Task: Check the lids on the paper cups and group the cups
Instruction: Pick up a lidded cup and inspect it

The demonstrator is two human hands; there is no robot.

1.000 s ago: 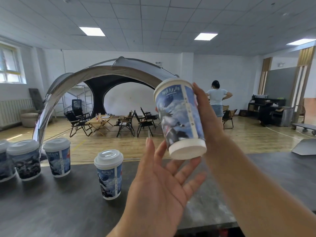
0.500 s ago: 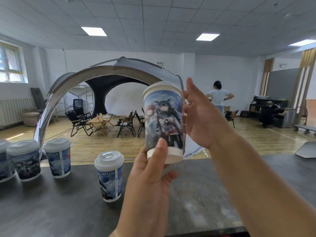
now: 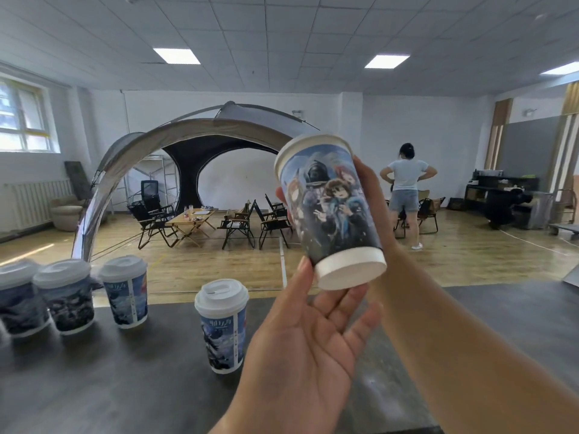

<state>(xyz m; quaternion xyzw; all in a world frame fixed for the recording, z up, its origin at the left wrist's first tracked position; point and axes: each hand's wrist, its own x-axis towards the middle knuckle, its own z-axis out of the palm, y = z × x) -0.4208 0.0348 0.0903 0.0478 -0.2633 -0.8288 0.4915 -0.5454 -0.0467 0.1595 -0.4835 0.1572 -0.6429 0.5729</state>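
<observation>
This is looking like a large indoor hall: an arched tent (image 3: 191, 170) is standing on the wooden floor (image 3: 470, 258), with folding chairs (image 3: 238, 223) sitting around a low camp table (image 3: 191, 219). Panel lights (image 3: 176, 55) are glowing in the tiled ceiling (image 3: 313, 32), and a radiator (image 3: 34, 202) is sitting beneath the window (image 3: 25, 120).

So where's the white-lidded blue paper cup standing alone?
Head view: the lone lidded cup stands on the dark table, just left of the left hand, right of three grouped cups.
</observation>
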